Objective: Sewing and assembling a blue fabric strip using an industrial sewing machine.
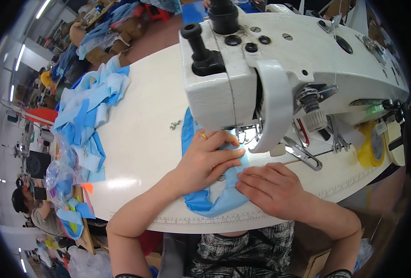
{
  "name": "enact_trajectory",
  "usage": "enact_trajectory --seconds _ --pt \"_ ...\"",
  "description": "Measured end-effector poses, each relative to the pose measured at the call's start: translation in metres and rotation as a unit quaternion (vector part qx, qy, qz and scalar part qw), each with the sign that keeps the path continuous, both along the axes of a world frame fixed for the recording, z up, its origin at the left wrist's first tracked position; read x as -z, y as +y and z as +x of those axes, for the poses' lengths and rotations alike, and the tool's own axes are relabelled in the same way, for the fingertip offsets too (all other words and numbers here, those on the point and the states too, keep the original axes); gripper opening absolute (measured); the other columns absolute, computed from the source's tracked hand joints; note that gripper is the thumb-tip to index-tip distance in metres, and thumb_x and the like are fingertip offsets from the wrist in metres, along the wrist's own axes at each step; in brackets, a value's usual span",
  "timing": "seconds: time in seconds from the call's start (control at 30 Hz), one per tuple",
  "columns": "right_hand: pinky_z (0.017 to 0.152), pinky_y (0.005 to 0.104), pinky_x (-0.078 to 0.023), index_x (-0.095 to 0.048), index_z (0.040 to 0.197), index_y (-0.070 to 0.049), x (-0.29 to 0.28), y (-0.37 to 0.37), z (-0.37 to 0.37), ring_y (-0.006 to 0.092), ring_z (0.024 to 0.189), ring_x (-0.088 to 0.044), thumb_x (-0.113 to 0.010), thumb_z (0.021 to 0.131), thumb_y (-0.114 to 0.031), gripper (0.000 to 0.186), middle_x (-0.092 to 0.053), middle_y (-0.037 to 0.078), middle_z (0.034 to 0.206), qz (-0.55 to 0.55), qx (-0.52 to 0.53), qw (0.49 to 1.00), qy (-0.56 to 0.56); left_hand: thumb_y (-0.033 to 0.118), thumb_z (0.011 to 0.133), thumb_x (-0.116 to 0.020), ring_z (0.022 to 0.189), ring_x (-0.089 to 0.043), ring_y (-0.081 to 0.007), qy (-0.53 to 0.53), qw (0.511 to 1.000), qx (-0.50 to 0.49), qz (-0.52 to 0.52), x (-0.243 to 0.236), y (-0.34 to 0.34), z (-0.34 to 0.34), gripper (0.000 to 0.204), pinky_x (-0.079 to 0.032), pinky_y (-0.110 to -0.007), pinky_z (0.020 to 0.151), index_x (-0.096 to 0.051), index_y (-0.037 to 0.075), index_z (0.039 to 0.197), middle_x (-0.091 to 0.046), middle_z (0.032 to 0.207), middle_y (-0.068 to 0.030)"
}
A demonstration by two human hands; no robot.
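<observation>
A ring-shaped strip of blue fabric (228,202), light on one face and brighter blue on the other, lies on the white sewing table under the head of a sewing machine (221,88). Close in front of the lit presser foot (247,134), my left hand (205,160) grips the fabric, thumb and fingers drawn together on it. A gold-coloured ring is on one finger. My right hand (275,190) is just right of it, fingers together and closed on the strip's right edge. The fabric under both hands is hidden.
A heap of blue fabric pieces (87,111) covers the table's left side. Scissors-like metal tool (303,153), wrenches (337,136) and a yellow tape roll (371,144) lie at right. A small metal part (175,124) sits left of the machine. Another person (38,208) is at far left.
</observation>
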State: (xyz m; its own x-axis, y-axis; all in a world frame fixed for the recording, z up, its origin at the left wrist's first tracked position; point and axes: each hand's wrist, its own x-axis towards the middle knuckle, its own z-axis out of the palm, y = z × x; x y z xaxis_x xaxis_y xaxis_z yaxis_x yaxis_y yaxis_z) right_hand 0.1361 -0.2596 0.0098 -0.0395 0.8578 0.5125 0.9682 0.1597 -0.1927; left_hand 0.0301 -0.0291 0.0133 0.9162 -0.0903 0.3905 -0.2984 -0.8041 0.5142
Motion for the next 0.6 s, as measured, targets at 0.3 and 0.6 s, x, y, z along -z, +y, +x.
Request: enact_trajectory --seconds 0.3,0.6 --pt "0.092 0.0350 -0.054 -0.071 0.116 -0.005 -0.002 0.006 -0.001 0.0219 0.120 -0.067 -0.071 0.083 -0.013 0.033 -0.072 0.008 0.128 -0.024 0.012 0.999 0.026 0.019 0.092 -0.079 0.108 -0.066 -0.0314 0.025 0.999 -0.036 -0.025 0.012 0.008 0.000 0.034 -0.048 -0.043 0.095 -0.079 0.020 0.126 -0.070 0.120 -0.0124" --pt "0.099 0.0407 -0.051 -0.069 0.124 -0.006 0.000 0.009 0.002 0.0257 0.127 -0.065 -0.076 0.083 -0.016 0.043 -0.069 0.008 0.135 -0.048 0.033 0.996 0.072 0.018 0.091 -0.077 0.112 -0.060 -0.0327 0.093 0.974 -0.091 -0.184 -0.012 0.000 -0.016 0.020 -0.045 -0.045 0.100 -0.073 0.005 0.106 -0.063 0.113 -0.0123"
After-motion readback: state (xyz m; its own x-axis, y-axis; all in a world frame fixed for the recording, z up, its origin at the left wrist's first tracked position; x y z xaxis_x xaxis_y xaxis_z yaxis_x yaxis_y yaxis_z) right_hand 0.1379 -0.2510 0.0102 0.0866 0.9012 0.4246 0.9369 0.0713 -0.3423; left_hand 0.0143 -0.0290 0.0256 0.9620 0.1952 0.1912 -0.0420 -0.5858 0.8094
